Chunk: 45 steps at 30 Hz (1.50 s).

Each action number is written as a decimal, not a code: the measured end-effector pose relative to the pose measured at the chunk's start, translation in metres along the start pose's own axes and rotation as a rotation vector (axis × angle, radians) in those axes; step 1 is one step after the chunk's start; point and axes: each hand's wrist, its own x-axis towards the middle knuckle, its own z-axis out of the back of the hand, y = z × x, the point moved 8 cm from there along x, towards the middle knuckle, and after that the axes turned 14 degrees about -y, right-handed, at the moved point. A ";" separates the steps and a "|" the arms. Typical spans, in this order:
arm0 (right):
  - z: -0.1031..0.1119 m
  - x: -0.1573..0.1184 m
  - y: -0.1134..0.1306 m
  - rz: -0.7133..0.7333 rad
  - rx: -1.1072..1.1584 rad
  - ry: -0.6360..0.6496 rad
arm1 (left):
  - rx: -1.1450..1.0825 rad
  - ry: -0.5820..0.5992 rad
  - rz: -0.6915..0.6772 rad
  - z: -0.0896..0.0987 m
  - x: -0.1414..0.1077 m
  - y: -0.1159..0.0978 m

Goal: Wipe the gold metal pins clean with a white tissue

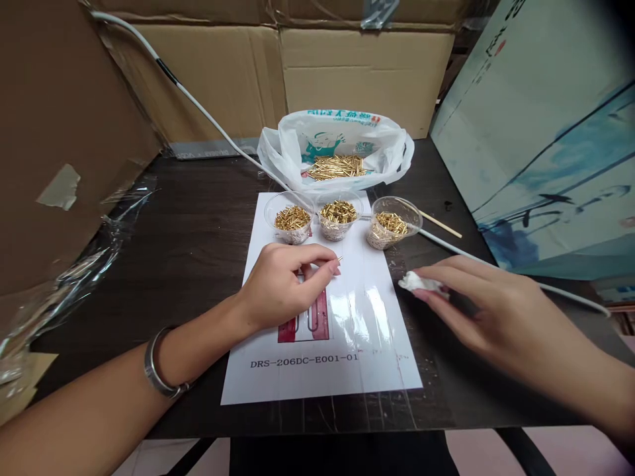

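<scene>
Over the printed sheet (357,324), my left hand (282,284) pinches a small thin metal pin (340,259) between thumb and fingers. My right hand (496,304), to the right of the sheet, has a crumpled white tissue (419,283) between thumb and fingertips. Just beyond my left hand stand a left clear cup (292,221), a middle clear cup (337,215) and a right clear cup (391,225), each with small gold-coloured metal pieces. The right cup leans to one side. My left hand hides part of the sheet's red picture.
Behind the cups, an open white plastic bag (278,155) holds many gold pins (337,167). A white cable (208,116) crosses the dark table (188,225). A wooden stick (441,225) lies by the right cup. Cardboard walls (367,79) and a painted panel (555,145) enclose the table.
</scene>
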 end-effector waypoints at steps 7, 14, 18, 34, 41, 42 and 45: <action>-0.052 0.039 0.029 -0.432 0.721 0.156 | -0.069 -0.037 -0.012 0.004 0.000 -0.001; -0.083 0.054 0.030 -0.473 1.123 0.096 | -0.103 -0.013 0.000 0.002 -0.001 0.001; -0.086 0.048 0.027 -0.440 1.110 0.133 | -0.103 0.004 0.007 0.000 0.000 0.003; -0.084 0.052 0.034 -0.274 0.936 0.272 | -0.120 0.078 -0.025 -0.004 -0.002 -0.001; -0.072 0.053 0.035 -0.244 0.793 0.226 | -0.120 0.088 -0.073 -0.005 -0.004 -0.004; -0.071 0.053 0.036 -0.240 0.780 0.231 | -0.120 0.087 -0.076 -0.005 -0.004 -0.004; -0.068 0.052 0.038 -0.213 0.815 0.249 | -0.121 0.081 -0.075 -0.004 -0.004 -0.004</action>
